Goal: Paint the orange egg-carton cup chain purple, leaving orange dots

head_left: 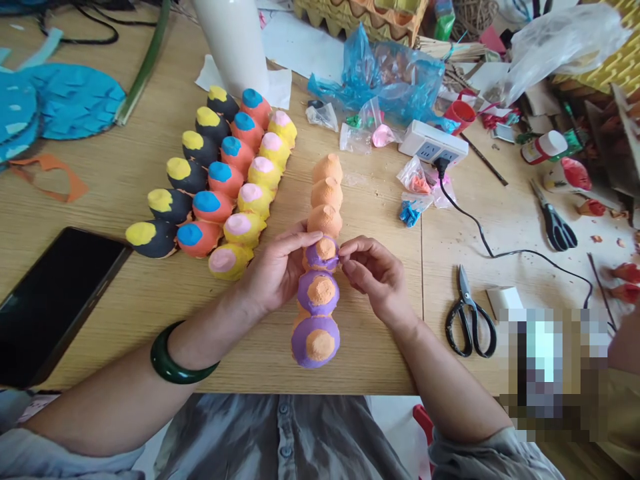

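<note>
On the wooden table [125, 180], near its front edge and dead centre, lies a single strip of egg-carton cups [321, 267]. Three near cups carry purple clay collars with orange tips showing; three far cups bare orange.

Left hand [273, 270]: fingers curled against the strip's left flank, thumb laid over the third cup, steadying it. Green bangle [177, 357] on that wrist.
Right hand [375, 270]: thumb and forefinger pinched together on the purple edge of the third cup, right side. Other fingers folded in.

Step in hand, as I judge it: smoothing the purple collar round the third cup. Best done with small pinches worked round the rim, the left hand bracing so the strip does not roll; keep the orange tip uncovered, matching the two finished cups.

Orientation: long axis runs away from the person, leaning slightly right at the far end. Cups point upward; the purple end is nearest the body.

Nearby: painted three-row carton [220, 180] to the left, dark phone [50, 300] further left, black scissors [470, 320] to the right, power strip [434, 143] beyond.
</note>
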A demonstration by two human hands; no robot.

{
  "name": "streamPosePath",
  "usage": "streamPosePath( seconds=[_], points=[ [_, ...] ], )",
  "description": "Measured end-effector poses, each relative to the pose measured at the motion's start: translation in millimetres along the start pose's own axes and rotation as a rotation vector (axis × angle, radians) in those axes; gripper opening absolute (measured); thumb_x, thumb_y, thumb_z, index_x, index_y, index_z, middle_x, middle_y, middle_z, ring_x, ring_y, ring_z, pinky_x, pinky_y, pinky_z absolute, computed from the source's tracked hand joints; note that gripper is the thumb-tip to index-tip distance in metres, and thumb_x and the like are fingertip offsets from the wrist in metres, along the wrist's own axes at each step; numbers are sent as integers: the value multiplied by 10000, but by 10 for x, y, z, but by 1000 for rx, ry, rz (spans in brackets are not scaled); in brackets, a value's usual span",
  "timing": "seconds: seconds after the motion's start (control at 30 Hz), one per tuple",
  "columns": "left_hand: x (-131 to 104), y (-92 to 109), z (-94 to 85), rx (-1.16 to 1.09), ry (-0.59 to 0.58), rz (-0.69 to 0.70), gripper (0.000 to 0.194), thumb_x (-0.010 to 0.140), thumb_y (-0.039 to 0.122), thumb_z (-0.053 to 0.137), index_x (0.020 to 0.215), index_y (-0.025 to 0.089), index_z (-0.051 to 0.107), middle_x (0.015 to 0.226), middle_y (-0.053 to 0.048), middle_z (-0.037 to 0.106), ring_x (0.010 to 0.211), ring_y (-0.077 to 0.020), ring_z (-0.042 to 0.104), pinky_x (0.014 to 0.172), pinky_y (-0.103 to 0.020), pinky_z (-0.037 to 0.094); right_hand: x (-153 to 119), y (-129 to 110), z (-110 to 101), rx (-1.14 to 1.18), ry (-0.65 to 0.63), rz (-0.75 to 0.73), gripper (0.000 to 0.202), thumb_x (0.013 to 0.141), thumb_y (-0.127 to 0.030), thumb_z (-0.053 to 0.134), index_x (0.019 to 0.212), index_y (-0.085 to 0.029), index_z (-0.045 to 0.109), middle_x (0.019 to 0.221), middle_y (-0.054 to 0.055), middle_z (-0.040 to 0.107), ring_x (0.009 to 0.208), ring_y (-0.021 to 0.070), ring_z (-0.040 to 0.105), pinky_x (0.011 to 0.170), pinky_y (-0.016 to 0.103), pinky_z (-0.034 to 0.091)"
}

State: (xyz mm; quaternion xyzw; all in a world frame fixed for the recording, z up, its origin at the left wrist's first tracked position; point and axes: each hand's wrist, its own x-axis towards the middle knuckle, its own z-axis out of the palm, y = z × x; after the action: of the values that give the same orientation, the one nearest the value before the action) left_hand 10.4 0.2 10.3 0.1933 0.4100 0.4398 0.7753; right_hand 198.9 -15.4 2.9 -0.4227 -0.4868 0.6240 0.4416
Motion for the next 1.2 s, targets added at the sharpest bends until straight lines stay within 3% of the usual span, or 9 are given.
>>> streamPosePath(
  seconds=[0.13, 0.23, 0.33, 0.53, 0.63, 0.7, 0.83, 1.03, 1.2],
  points=[
    [-28, 62, -13, 12, -90, 4, 180, 864, 384, 889, 977, 302, 774, 863, 8, 731, 758, -165, 679, 665, -265, 574, 35, -22, -55, 83, 96, 112, 457, 883, -626, 927, 981, -221, 740, 768, -34, 600, 599, 94, 434, 507, 248, 282],
    [-50, 57, -4, 24, -178, -13, 181, 901, 353, 881, 1053, 298, 801, 912, 26, 767, 762, -141, 697, 710, -255, 594, 62, -43, -72, 110, 13, 258, 562, 839, -726, 916, 939, -209, 720, 696, -31, 582, 600, 110, 472, 482, 236, 248],
    [-40, 21, -6, 70, -247, -24, 257, 900, 389, 917, 1123, 296, 831, 1019, 17, 816, 860, -166, 751, 829, -304, 642, 79, -65, -61, 196, -25, 331, 593, 752, -708, 982, 910, -214, 693, 666, -51, 558, 559, 95, 440, 460, 226, 223],
    [4, 32, -73, 245, -203, 47, 438, 889, 605, 936, 1205, 308, 876, 1297, -25, 847, 1250, -257, 777, 1043, -339, 646, 123, -84, -56, 266, 97, 289, 609, 642, -598, 1069, 902, -212, 676, 615, -101, 507, 488, 47, 332, 438, 212, 168],
    [-21, 91, -105, 335, -201, 50, 644, 818, 526, 1021, 1409, 389, 806, 1564, 9, 747, 1362, -299, 756, 1059, -371, 662, 141, -83, -73, 281, 136, 273, 614, 627, -597, 1071, 882, -211, 668, 605, -103, 521, 481, 40, 339, 435, 206, 157],
    [-43, 124, -112, 396, -247, 46, 838, 816, 443, 1033, 1580, 408, 692, 1625, -31, 710, 1365, -338, 766, 1038, -421, 686, 142, -81, -77, 281, 140, 280, 615, 624, -596, 1073, 879, -210, 668, 594, -107, 527, 472, 36, 336, 431, 203, 158],
    [-54, 138, -103, 483, -269, 43, 1018, 855, 428, 1004, 1743, 285, 529, 1362, -135, 844, 1253, -392, 823, 1025, -525, 709, 124, -81, -56, 259, 138, 290, 638, 623, -612, 1076, 915, -210, 676, 576, -113, 543, 452, 36, 339, 422, 205, 171],
    [-40, 99, -90, 542, -240, 114, 882, 875, 475, 983, 1663, 293, 633, 1505, -120, 793, 1154, -363, 861, 985, -490, 738, 81, -72, -4, 241, 179, 281, 680, 608, -626, 1085, 920, -228, 630, 573, -111, 570, 440, 41, 346, 417, 208, 174],
    [-42, 63, -88, 576, -238, 107, 820, 922, 467, 931, 1668, 313, 627, 1568, -118, 755, 1130, -352, 863, 905, -459, 754, 43, -31, 30, 206, 195, 251, 671, 661, -641, 1059, 877, -253, 555, 565, -109, 575, 443, 51, 381, 435, 212, 226]
  ],
)
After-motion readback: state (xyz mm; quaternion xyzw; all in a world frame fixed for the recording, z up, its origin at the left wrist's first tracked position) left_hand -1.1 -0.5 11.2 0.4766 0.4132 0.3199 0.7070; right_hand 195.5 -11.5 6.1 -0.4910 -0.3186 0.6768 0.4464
